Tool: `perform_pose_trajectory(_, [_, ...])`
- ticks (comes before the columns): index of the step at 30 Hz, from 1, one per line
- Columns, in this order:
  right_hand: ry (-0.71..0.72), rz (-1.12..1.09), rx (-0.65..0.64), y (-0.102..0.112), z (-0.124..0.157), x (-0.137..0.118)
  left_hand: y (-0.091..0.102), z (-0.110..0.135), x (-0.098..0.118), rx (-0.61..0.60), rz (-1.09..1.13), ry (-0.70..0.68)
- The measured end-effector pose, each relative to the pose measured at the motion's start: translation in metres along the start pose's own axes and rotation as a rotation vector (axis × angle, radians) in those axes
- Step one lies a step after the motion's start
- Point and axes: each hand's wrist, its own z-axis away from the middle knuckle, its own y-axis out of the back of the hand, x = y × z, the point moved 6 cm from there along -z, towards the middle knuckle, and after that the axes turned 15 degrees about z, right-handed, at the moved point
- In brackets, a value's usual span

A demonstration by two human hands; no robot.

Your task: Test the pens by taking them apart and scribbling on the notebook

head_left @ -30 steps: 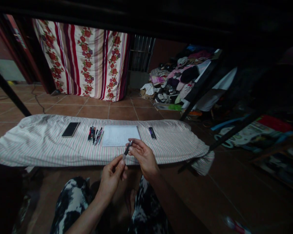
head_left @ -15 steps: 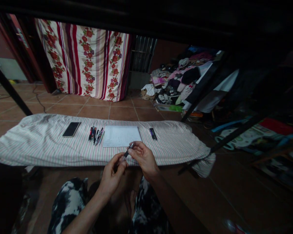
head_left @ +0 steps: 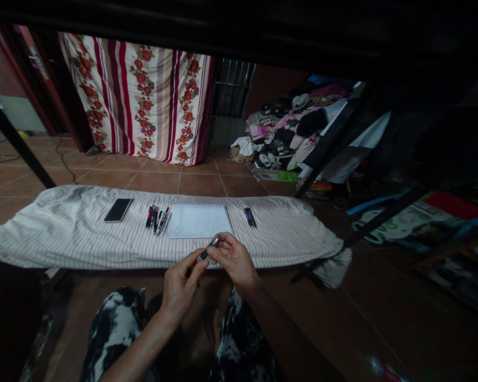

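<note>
Between my two hands, above the near edge of the cloth-covered surface (head_left: 274,249), is a dark pen (head_left: 204,254) with a shiny grey end. The fingertips of my left hand (head_left: 181,284) pinch its lower part. My right hand (head_left: 235,261) grips the upper, shiny end between thumb and fingers. Just beyond the hands lies a spiral notepad (head_left: 199,220) with faint marks on its page. Left of the notepad is a group of several pens (head_left: 157,220). On its right a few more dark pens (head_left: 249,217) lie side by side.
A dark phone (head_left: 118,210) lies at the left on the striped cloth. Dark metal bars (head_left: 19,140) rise at both sides. Behind are a floral curtain (head_left: 143,101) and a heap of clothes (head_left: 290,127) on the tiled floor.
Both hands stay on the pen. My left hand has shifted slightly up the pen towards the right hand, and less of the dark barrel shows. Things on the cloth lie as before.
</note>
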Motion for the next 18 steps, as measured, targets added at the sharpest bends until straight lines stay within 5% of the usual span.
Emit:
perform_pose_trajectory(5, [-0.001, -0.001, -0.073, 0.001, 0.003, -0.011, 0.005, -0.002, -0.005, 0.069, 0.045, 0.005])
perform_pose_trajectory(18, [0.107, 0.205, 0.054, 0.018, 0.004, -0.027, -0.001, 0.003, 0.0, 0.004, 0.053, 0.022])
